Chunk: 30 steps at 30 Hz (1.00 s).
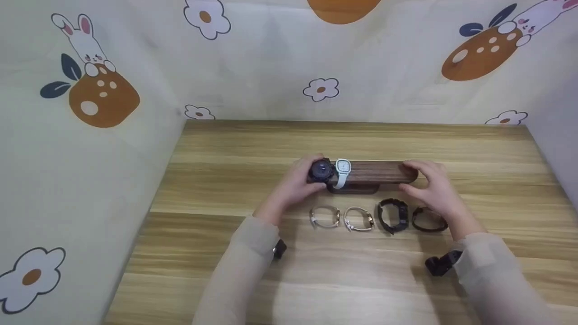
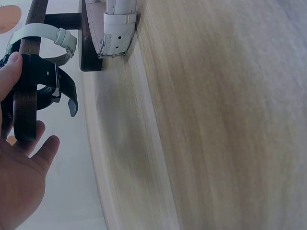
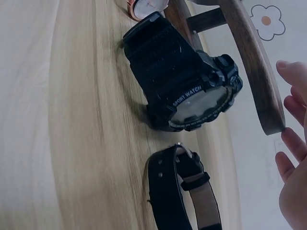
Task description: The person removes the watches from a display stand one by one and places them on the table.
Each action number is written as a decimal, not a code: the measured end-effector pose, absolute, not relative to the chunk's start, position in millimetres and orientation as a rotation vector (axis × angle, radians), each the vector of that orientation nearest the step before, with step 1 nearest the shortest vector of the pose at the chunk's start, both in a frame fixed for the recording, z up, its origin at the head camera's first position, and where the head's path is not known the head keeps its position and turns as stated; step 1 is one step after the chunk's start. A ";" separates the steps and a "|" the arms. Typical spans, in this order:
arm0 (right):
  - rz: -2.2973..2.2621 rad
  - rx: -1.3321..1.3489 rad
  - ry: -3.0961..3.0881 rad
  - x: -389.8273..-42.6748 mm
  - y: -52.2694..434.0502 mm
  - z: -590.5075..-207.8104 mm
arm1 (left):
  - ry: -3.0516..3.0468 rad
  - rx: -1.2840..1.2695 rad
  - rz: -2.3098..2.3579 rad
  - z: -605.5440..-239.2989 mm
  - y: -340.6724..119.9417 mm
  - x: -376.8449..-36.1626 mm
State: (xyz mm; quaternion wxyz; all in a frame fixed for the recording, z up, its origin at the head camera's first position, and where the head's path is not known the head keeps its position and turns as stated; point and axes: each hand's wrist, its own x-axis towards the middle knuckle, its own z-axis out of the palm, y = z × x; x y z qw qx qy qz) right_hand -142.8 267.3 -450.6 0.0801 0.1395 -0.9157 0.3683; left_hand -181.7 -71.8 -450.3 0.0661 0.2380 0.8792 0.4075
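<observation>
A dark wooden watch stand [image 1: 375, 173] sits mid-surface on a pale wood-grain surface [image 1: 343, 275], its long curved bar raised on a short base so that straps can loop around it. The left hand [image 1: 300, 180] is at the bar's left end, fingers [image 2: 12, 67] curled round a dark round-faced watch [image 1: 321, 170] that is wrapped over the bar — the left wrist view shows its black strap [image 2: 45, 79] buckled around the wood with the thumb pressed on it, which seems to seat the watch squarely. Just beside it, a white watch [image 1: 342, 172] hangs on the bar, strap trailing down the front. The right hand [image 1: 431, 183] cups the bar's right end with fingers loose and spread, grasping nothing; it looks to be steadying the stand against the push from the other side. Between the stand and the person, four more watches lie in a row on their sides, apart from one another: two slim light-coloured ones [image 1: 324, 217] [image 1: 359, 219], a chunky black sport watch [image 3: 192, 81] and a dark strap watch [image 3: 184, 191] nearest the right wrist — laid out within easy reach of either hand. Cartoon-print fabric walls [image 1: 90, 90] enclose the surface.
</observation>
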 end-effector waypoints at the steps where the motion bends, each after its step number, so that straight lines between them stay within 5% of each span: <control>1: 1.100 0.421 -2.742 -143.9 266.5 -450.9 | 2.651 0.715 1.227 -450.5 -71.6 -181.8; 30: 1.155 0.459 -2.779 -159.7 257.1 -455.9 | 2.488 0.620 1.493 -462.3 -72.4 -187.8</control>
